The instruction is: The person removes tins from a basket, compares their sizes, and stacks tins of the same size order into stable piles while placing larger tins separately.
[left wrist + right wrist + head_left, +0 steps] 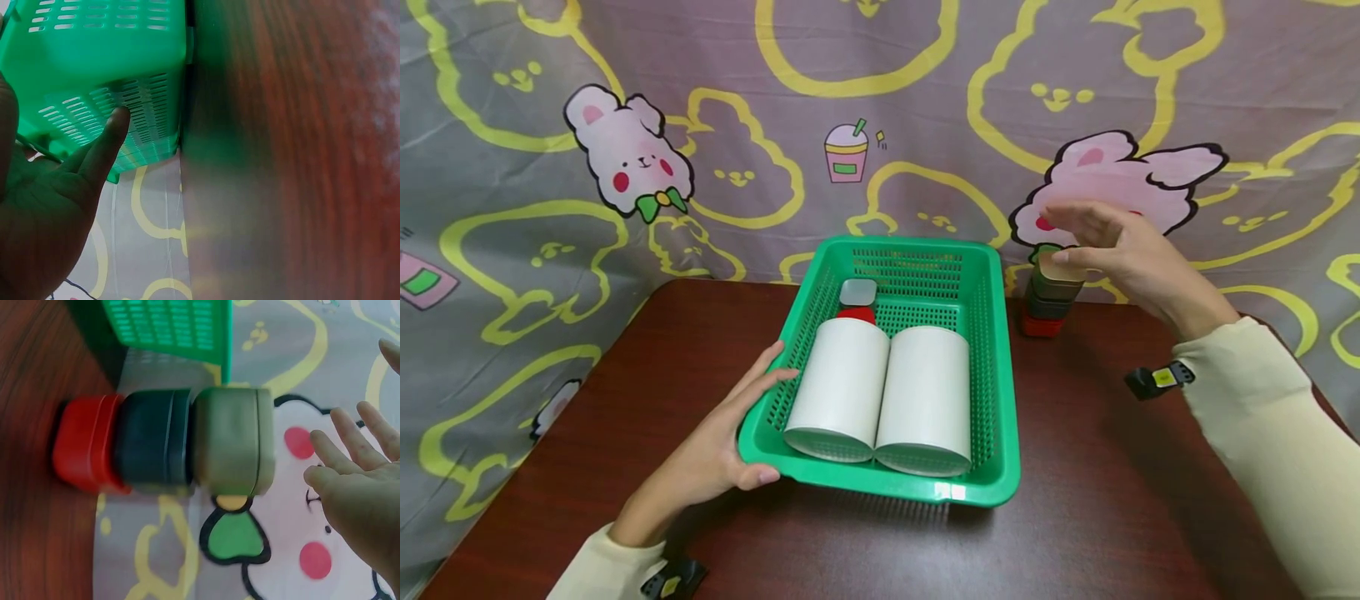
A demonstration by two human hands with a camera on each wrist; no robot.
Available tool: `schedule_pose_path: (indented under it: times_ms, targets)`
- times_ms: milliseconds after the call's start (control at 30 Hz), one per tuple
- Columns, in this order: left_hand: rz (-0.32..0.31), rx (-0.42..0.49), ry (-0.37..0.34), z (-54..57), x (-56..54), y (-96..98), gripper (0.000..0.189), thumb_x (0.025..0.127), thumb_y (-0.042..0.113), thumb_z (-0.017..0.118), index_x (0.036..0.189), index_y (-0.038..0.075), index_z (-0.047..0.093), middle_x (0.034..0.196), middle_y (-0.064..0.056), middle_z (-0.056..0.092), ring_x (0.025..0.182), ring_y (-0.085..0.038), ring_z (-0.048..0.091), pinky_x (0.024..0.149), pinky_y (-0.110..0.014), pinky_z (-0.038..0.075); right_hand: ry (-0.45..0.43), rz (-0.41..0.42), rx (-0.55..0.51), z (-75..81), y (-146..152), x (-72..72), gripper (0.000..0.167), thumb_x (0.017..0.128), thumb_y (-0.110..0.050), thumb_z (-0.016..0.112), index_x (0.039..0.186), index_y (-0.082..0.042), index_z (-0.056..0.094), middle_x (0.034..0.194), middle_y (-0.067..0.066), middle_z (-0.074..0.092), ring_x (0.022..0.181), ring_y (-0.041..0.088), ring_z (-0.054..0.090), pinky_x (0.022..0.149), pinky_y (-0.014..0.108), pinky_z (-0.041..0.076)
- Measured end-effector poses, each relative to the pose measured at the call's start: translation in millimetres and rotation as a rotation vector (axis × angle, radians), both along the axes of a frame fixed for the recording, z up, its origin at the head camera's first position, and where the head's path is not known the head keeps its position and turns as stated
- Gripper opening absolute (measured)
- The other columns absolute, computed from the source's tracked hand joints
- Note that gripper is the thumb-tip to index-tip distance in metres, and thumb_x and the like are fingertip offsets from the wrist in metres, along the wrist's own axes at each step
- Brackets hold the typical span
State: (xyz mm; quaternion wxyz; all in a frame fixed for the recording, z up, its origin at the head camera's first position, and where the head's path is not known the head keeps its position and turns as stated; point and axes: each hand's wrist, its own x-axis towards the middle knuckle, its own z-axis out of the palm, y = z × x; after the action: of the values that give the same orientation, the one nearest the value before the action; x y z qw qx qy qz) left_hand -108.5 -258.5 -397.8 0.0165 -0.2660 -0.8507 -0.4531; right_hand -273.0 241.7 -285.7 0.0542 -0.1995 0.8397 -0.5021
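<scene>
My left hand (722,442) holds the left rim of a green plastic basket (1010,400), fingers over the edge and thumb low on the outside wall. Inside the basket two white cylinders (842,383) lie side by side. Behind them are a small box with a pale grey top (858,292) and a red thing (856,315), partly hidden. My right hand (1123,250) hovers by the top of a stack, fingers extended, with a gap showing in the right wrist view. The stack has an olive box (228,440) on top, a dark box (150,440) mid-way and a red box (84,442) lowest.
The stack stands on the dark brown wooden table (715,333), right of the basket near the table's back edge. A patterned cloth (910,108) hangs behind and along the left side.
</scene>
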Motion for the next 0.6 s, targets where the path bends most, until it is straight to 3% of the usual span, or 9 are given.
schedule_pose_path:
  times_ms: [133,400,600]
  targets:
    - [-0.004,0.005,-0.006,0.7,-0.3,-0.2,0.092,0.081,0.055,0.084,0.156,0.018,0.045,0.178,0.0,0.01,0.16,-0.01,0.015,0.112,-0.022,0.039,-0.012,-0.009,-0.001,6.1,-10,0.8,0.065,0.098,-0.025,0.074,0.157,-0.025,0.045,0.163,0.001,0.046,0.159,0.018,0.031,0.117,0.012,0.033]
    - [-0.005,0.024,-0.021,1.4,-0.1,-0.3,0.092,0.081,0.052,0.085,0.156,0.017,0.045,0.178,0.001,0.009,0.159,-0.037,0.016,0.111,-0.021,0.04,-0.025,0.053,-0.033,21.0,-32,-2.6,0.059,0.101,-0.024,0.069,0.156,-0.023,0.046,0.164,0.0,0.045,0.156,0.022,0.035,0.112,0.014,0.04]
    - [-0.005,0.029,-0.026,0.2,-0.2,0.7,0.091,0.079,0.046,0.087,0.156,0.019,0.046,0.178,0.001,0.009,0.158,-0.041,0.017,0.11,-0.022,0.043,-0.024,0.099,-0.101,29.7,-58,-8.9,0.056,0.1,-0.018,0.07,0.153,-0.016,0.05,0.16,0.005,0.051,0.152,0.021,0.042,0.119,0.023,0.039]
